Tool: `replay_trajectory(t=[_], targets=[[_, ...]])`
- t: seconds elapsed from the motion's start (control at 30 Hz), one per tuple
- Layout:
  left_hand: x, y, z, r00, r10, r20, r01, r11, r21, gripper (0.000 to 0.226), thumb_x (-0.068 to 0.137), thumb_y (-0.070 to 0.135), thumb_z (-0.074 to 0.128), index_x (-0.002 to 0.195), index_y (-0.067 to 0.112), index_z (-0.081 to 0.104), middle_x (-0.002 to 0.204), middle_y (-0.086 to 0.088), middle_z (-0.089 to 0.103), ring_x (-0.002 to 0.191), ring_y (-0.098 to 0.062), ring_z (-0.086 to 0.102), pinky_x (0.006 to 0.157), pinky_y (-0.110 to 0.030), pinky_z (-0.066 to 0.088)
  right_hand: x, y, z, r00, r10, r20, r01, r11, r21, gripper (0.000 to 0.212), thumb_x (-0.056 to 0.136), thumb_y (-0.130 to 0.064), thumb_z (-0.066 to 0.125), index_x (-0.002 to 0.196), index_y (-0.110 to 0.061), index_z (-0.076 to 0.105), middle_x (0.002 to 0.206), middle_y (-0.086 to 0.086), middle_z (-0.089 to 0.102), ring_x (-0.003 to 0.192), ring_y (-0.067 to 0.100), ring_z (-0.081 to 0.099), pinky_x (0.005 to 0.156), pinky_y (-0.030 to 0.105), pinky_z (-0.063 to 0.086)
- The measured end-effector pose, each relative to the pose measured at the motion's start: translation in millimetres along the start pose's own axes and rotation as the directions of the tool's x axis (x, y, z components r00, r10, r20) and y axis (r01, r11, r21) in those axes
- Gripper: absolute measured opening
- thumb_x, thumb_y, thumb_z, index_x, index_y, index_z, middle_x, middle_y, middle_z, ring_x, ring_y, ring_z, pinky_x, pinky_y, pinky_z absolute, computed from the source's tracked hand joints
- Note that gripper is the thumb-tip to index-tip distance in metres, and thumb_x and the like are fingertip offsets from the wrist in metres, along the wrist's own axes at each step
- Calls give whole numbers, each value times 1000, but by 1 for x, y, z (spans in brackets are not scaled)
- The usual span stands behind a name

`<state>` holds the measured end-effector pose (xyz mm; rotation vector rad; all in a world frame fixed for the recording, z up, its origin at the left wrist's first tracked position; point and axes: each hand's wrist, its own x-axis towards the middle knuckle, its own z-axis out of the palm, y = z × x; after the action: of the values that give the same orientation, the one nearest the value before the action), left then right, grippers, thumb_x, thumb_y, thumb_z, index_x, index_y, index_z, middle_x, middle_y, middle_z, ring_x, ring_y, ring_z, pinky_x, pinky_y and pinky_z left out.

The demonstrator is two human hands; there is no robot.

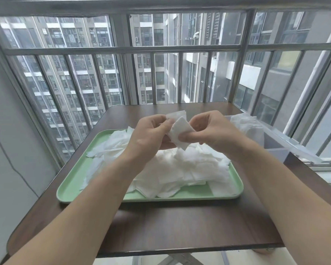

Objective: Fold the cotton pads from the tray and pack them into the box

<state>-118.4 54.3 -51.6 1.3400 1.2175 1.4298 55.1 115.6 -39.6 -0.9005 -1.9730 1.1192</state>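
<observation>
Cotton pad [181, 131] held above green tray [69, 190] | left grip [151, 132] curled, pinching its upper edge | right grip [212, 131] curled, thumb pinching its lower half | loose pads [180, 169] heaped in tray

Observed bare forearms [96, 190] entering from 7 and 5 o'clock. Recorded left hand [149, 133] at 9 o'clock and right hand [212, 131] at 3 o'clock of cotton pad [181, 133], both pinching it, fingers curled.
</observation>
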Motion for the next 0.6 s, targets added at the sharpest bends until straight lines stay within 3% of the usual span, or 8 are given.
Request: replay_trajectory(t=[0.13, 0.27, 0.4, 0.6], targets=[[-1, 1, 1, 999, -24, 33, 23, 999, 31, 23, 104, 15, 51, 94, 11, 71, 84, -6, 75, 81, -22, 76, 64, -27, 59, 1, 3, 3, 996, 14, -92, -17, 999, -30, 24, 69, -10, 90, 75, -3, 68, 63, 3, 59, 56, 9, 48, 51, 17, 38], [-1, 2, 0, 998, -64, 21, 65, 997, -30, 23, 103, 15, 52, 89, 12, 70, 78, -3, 74, 74, -18, 74, 62, -26, 57, 2, 6, 5, 985, -26, -170, 4, 992, -124, 33, 67, -20, 92, 81, -12, 64, 73, -1, 61, 59, 8, 50, 55, 16, 40], [-1, 6, -2, 993, -120, 13, 121, 979, -167, 19, 102, 16, 53, 95, 13, 71, 76, -3, 72, 69, -20, 73, 63, -29, 58, -1, 4, 7, 981, -98, -166, 71, 984, -163, 31, 71, -21, 90, 87, -11, 66, 88, 8, 70, 68, 11, 58, 59, 14, 45], [1, 8, -5, 987, -153, -52, 135, 956, -260, 21, 103, 17, 52, 101, 13, 72, 83, -5, 72, 70, -21, 72, 64, -31, 60, 0, 3, 8, 980, -133, -146, 115, 985, -128, 25, 75, -14, 87, 79, -13, 62, 86, 19, 69, 63, 14, 56, 59, 22, 45]])
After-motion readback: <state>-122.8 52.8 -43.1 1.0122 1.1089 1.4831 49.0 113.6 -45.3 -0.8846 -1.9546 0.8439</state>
